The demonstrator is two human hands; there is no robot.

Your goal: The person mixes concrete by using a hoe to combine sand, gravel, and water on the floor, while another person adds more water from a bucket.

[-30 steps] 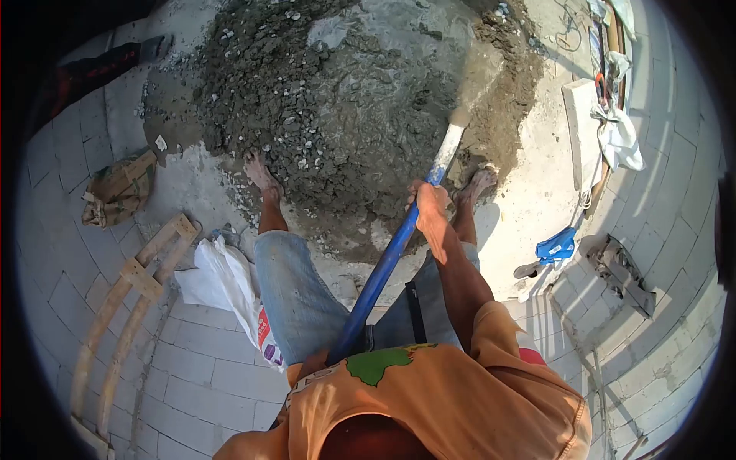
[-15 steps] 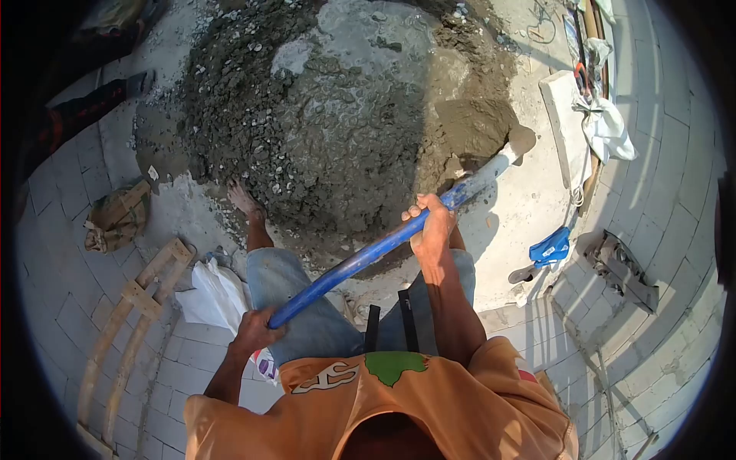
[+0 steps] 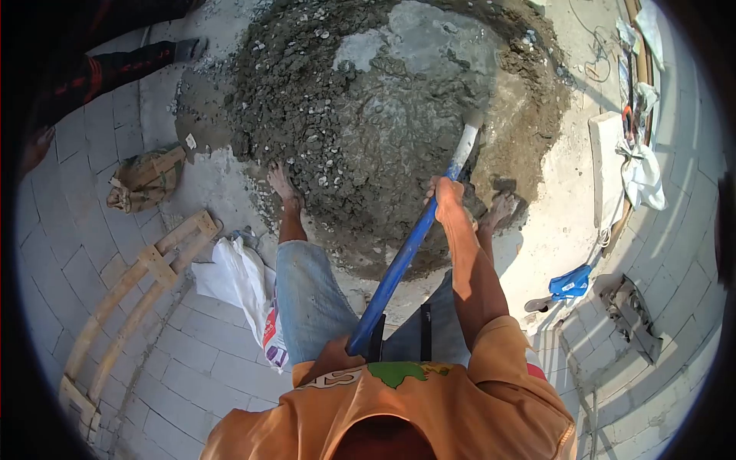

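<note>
A long blue handle runs from my waist up to the wet grey mortar heap. My left hand is closed round its lower end, close to my orange shirt. Further up, my right hand grips the handle near its whitish upper part. The tool's far end lies in the middle of the heap, and its blade is hidden in the mortar. My bare feet stand at the heap's near edge, one on either side of the handle.
Another person's dark-clothed leg reaches in at the upper left. A wooden frame, a brown sack and a white bag lie left. On the right are a pale block, a blue item and a grey container.
The tool's far end has swung left from the heap's right edge to its middle. My left hand has moved toward my waist, and the handle now stands steeper in the view.
</note>
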